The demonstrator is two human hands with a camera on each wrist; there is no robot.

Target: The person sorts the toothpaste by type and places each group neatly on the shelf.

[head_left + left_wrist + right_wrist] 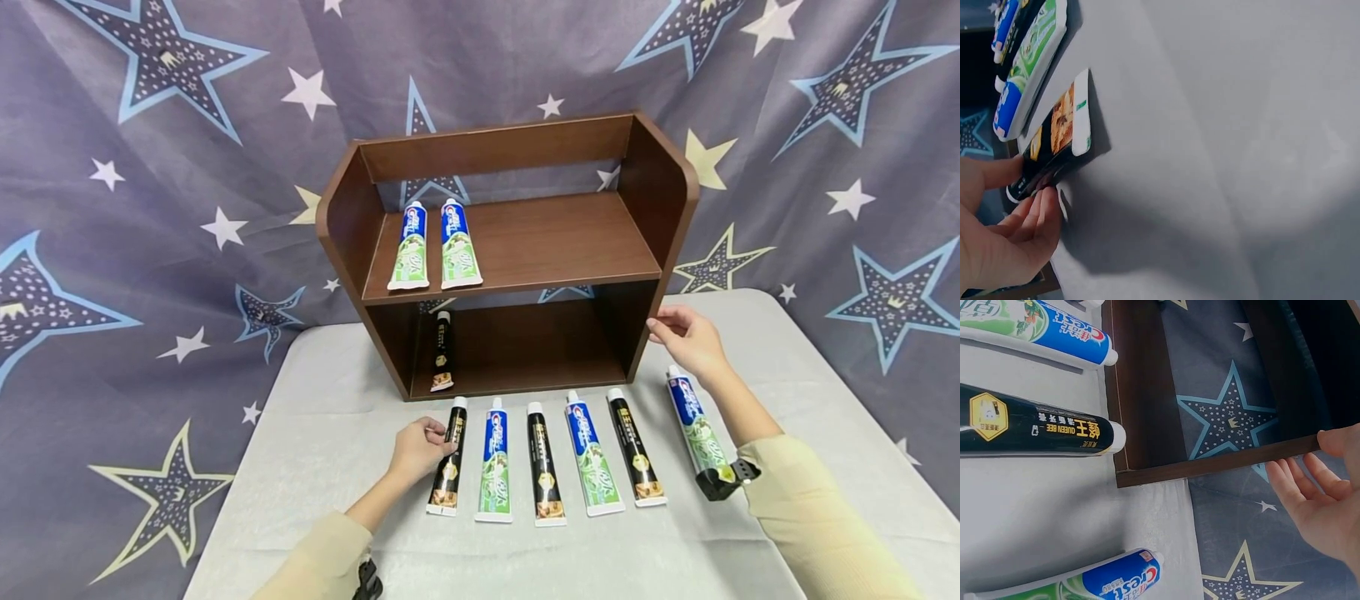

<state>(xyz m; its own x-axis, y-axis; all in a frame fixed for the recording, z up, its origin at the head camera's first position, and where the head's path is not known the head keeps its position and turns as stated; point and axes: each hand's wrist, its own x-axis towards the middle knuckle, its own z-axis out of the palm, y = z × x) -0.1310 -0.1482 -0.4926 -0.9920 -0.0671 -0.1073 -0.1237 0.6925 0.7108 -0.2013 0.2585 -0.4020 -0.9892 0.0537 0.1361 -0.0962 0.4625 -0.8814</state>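
Observation:
My left hand (417, 448) pinches the leftmost black toothpaste tube (447, 462) of the front row, thumb on one side and fingertips on the other. In the left wrist view that tube (1060, 125) is tilted, with its white crimped end toward the camera and its cap end by the fingers. My right hand (692, 340) holds the front edge of the right side panel of a brown two-tier shelf (570, 237). The right wrist view has the thumb and fingertips on opposite sides of that panel edge (1229, 461).
Black tubes (545, 467) and blue-green Crest tubes (495, 467) alternate along the grey table (337, 375). Another Crest tube (693, 421) lies under the right forearm. Two Crest tubes (459, 246) lie on the upper shelf, one black tube (442, 354) on the lower. A starred curtain (225, 167) hangs behind.

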